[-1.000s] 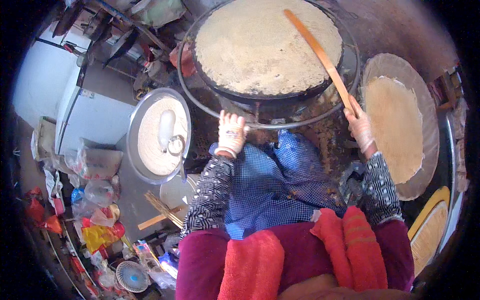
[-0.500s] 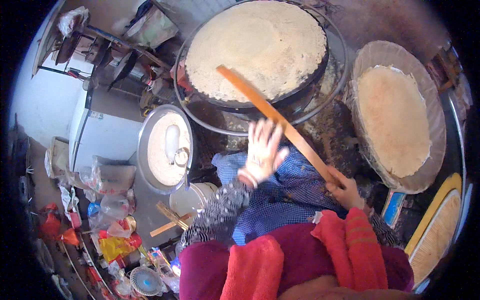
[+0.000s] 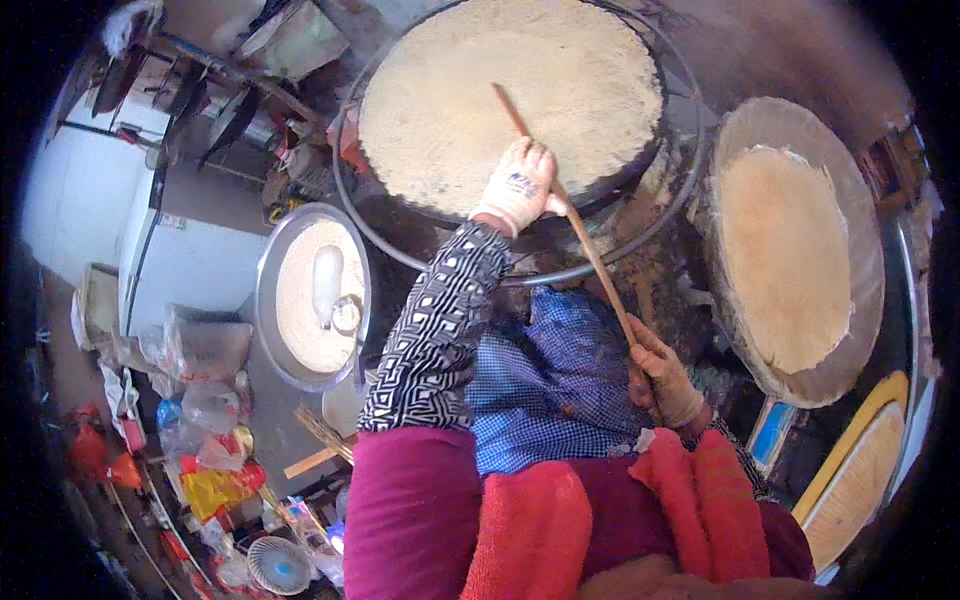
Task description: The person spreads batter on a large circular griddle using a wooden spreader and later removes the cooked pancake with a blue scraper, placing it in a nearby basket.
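Observation:
A long flat wooden strip [image 3: 600,265] slants up from my lap, turned nearly edge-on. Its far end lies over a large round griddle [image 3: 655,150], which is covered by a thin layer of pale batter [image 3: 480,100]. My left hand [image 3: 517,185], in a whitish glove, is closed around the strip's upper part by the griddle's near rim. The strip's near end is gripped in my right hand [image 3: 665,378], also gloved, just above my blue checked apron [image 3: 540,400].
A metal ring [image 3: 700,150] surrounds the griddle. To the left stands a metal basin [image 3: 265,300] of pale batter with a ladle-like scoop [image 3: 345,315]. On the right, a lined basket [image 3: 870,330] holds round flatbread [image 3: 785,260]. Bagged goods [image 3: 205,345] crowd the far left.
My left hand has moved forward and closed on the strip from an open, spread pose beside it. The strip has turned edge-on, its tip farther over the griddle. My right hand has shifted slightly left.

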### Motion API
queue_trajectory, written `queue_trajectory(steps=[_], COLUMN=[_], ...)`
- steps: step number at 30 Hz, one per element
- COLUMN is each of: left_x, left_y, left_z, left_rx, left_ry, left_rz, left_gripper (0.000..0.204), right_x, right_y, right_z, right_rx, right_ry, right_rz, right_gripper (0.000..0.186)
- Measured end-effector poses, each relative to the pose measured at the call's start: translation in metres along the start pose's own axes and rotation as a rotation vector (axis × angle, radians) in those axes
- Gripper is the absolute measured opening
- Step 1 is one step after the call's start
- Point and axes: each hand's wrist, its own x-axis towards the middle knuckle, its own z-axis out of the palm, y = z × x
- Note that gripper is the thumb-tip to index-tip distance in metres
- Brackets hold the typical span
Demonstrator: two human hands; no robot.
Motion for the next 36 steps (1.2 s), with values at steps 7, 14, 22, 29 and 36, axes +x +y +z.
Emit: queue_trajectory(steps=[7,14,22,29,36], left_x=[-0.126,-0.236,-0.232,-0.124,-0.174], left_y=[-0.059,-0.045,-0.032,0.115,0.225], left_z=[-0.019,-0.059,-0.012,-0.027,0.073], left_rx=[0.092,0.034,0.201,-0.149,-0.479], left_ry=[0.055,0.27,-0.149,-0.422,0.023], left_rz=[-0.257,-0.483,-0.412,-0.668,-0.312], left_gripper=[0.091,0.071,0.038,0.034,0.057], right_x=[0.066,0.076,0.091,0.08,0.028], right_y=[0.044,0.059,-0.039,-0.053,0.003], right_z=[0.017,0.009,-0.072,-0.035,0.066], right_rx=[-0.353,-1.094,-1.581,-0.45,-1.077], right_ry=[-0.235,-0.141,0.425,0.396,-0.493], right_rz=[-0.164,-0.631,-0.749,-0.514,-0.103], right_gripper=[0.06,0.058,0.052,0.045,0.045])
